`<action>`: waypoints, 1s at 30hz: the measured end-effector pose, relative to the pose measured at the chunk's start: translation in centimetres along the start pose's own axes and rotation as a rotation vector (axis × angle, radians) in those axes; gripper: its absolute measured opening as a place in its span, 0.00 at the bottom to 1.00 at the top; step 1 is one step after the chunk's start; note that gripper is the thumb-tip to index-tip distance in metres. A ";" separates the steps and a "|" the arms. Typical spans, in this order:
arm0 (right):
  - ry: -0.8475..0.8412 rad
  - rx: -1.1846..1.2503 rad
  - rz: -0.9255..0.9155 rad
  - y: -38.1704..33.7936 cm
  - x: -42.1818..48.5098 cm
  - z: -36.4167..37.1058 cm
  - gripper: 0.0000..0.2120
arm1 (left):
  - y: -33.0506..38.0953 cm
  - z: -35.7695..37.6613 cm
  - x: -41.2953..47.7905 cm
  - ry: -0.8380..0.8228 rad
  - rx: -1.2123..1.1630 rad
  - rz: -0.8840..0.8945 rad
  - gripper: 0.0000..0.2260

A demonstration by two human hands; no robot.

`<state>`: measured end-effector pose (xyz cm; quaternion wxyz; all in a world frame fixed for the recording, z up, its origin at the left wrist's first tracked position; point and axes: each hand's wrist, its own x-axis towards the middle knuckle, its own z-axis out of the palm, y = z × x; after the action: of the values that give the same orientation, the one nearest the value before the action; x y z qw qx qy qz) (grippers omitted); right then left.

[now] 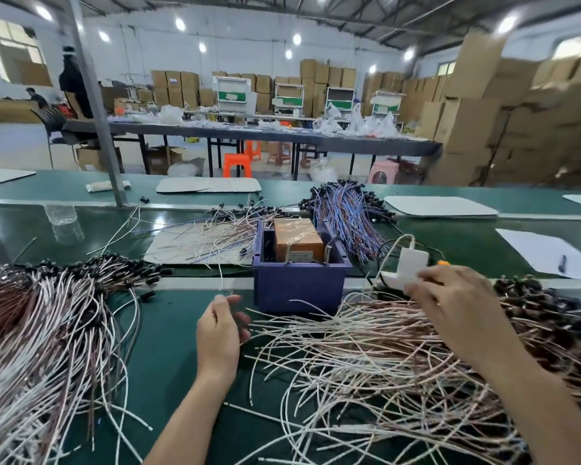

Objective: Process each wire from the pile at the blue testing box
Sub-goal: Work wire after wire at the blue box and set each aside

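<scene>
Standing by the green table [175, 347], I see the blue testing box [299, 283] in the middle, with an orange-brown block [297, 241] sitting inside it. The pile of wires [366, 357] spreads out just to the right of the box and in front of it: thin pale and reddish strands, crossed over one another, each with a small dark cap at one end.

They look light and limp, so I judge a single one will lift with almost no effort but drag its neighbours along if taken mid-length. A pinch close to a free pale end, drawn out slowly, seems the cleanest hold.

The left hand [220, 330] hovers just in front of the box, fingers loosely curled towards the thumb; whether it pinches a strand, I cannot tell. The right hand [457, 300] reaches over the pile near a white plug [406, 263]. Its fingertips are blurred and turned away, so I cannot tell its grip either.

Another heap of wires [47, 313] lies at the left, running out of sight. The box's contacts are hard to make out.
</scene>
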<state>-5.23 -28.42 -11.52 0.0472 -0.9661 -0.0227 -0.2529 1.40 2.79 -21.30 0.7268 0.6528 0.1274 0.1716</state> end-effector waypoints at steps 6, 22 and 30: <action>0.038 0.205 -0.053 -4.9 -2.8 4.1 0.28 | 0.1 0.2 -0.1 -0.006 0.015 -0.001 0.17; -0.169 0.353 -0.021 -13.1 -3.6 10.8 0.24 | 3.5 -4.4 3.8 0.143 0.501 0.102 0.13; -0.132 0.587 0.012 -13.1 -3.4 10.5 0.25 | 4.6 -9.3 8.6 0.081 1.549 -0.154 0.17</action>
<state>-3.96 -14.36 -21.27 0.3245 -0.9255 -0.0924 -0.1720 5.00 15.15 -17.46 0.0684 0.9568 0.2823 0.0064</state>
